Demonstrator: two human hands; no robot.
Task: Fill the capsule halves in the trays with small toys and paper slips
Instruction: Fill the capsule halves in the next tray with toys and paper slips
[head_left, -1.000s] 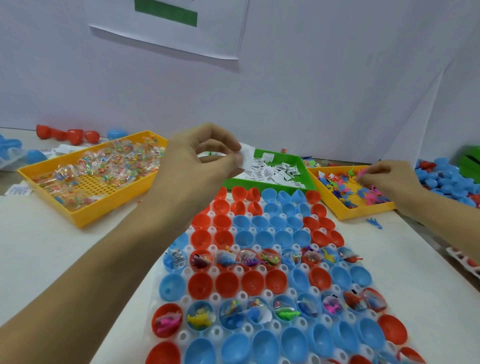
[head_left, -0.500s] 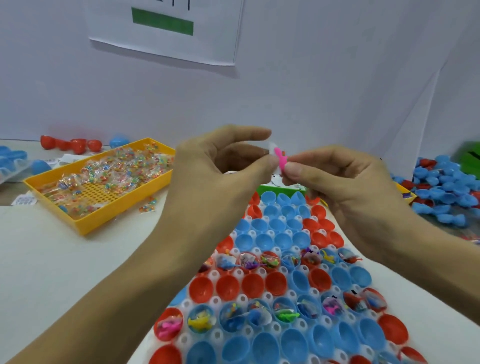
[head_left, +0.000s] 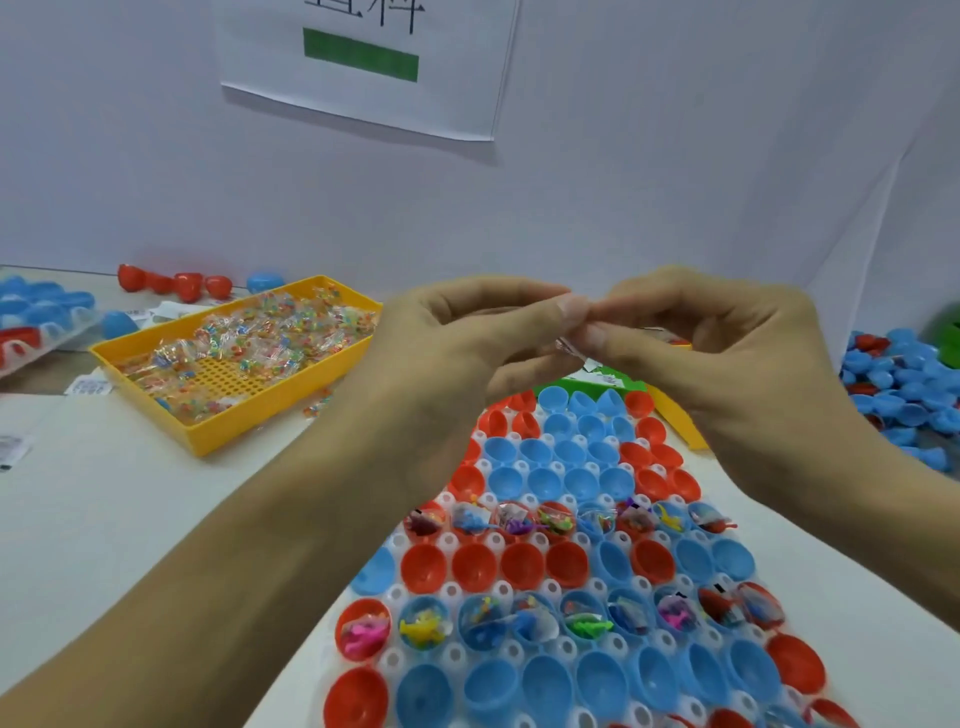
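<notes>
My left hand (head_left: 457, 353) and right hand (head_left: 727, 358) meet fingertip to fingertip, each grip pinching the same small paper slip (head_left: 569, 347); my fingers hide most of it, and I cannot tell whether a toy is inside. Below my grip lies the tray (head_left: 498, 543) of red and blue capsule halves (head_left: 524, 566), partly covered by my forearms. Left of my grip sits a yellow bin (head_left: 208, 431) on the table (head_left: 104, 499).

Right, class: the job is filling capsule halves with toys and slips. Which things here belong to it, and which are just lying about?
In the job:
left hand and right hand, together pinching a small item
capsule tray
yellow tray of wrapped toys
green tray

Lying about:
wall notice
closed red capsules
loose blue halves
</notes>
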